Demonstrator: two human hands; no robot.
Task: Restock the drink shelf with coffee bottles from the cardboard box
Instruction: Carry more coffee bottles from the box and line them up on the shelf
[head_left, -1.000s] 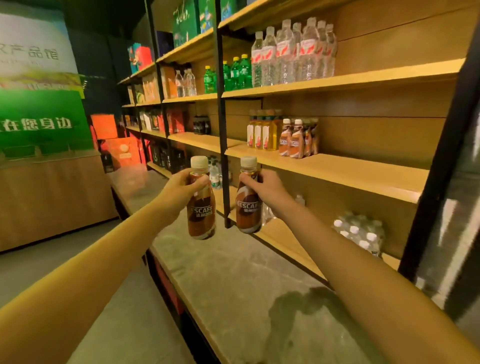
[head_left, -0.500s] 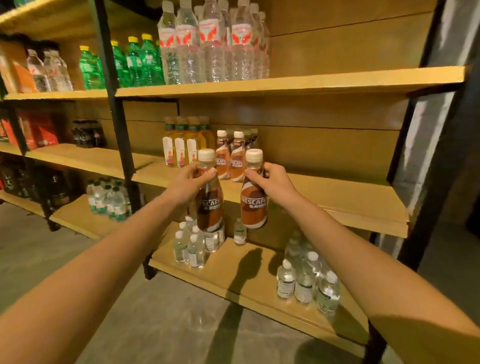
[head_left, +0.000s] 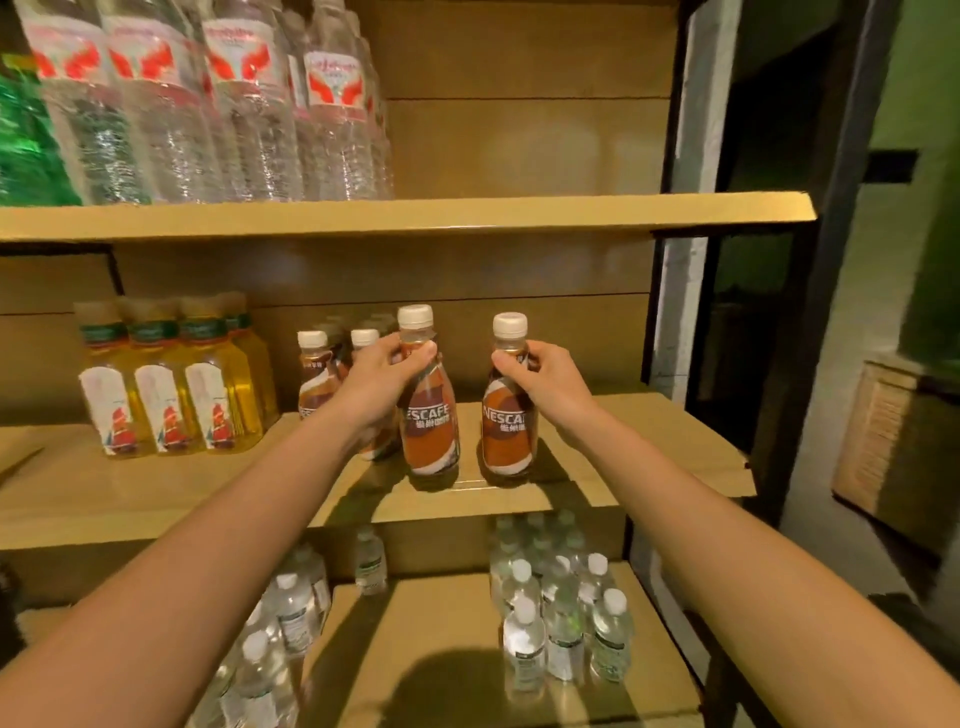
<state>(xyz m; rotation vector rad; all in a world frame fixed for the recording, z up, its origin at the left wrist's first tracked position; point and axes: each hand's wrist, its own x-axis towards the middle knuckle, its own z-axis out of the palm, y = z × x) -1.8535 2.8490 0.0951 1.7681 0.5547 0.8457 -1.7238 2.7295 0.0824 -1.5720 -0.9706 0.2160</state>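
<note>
Two brown coffee bottles with white caps are in my hands at the front edge of the middle wooden shelf (head_left: 649, 467). My left hand (head_left: 382, 379) grips the neck of the left coffee bottle (head_left: 428, 431). My right hand (head_left: 545, 379) grips the neck of the right coffee bottle (head_left: 506, 436). Both bottles are upright, with their bases at or just above the shelf board. More coffee bottles (head_left: 314, 369) stand in rows behind my left hand. The cardboard box is out of view.
Yellow drink bottles (head_left: 171, 395) stand left of the coffee on the same shelf. Large water bottles (head_left: 234, 104) fill the shelf above, small water bottles (head_left: 561, 623) the shelf below. The shelf's right part is bare board up to the black frame post (head_left: 675, 312).
I have come closer to the shelf and both hands have carried their bottles forward and down onto the front of the middle shelf, right of the standing coffee bottles.
</note>
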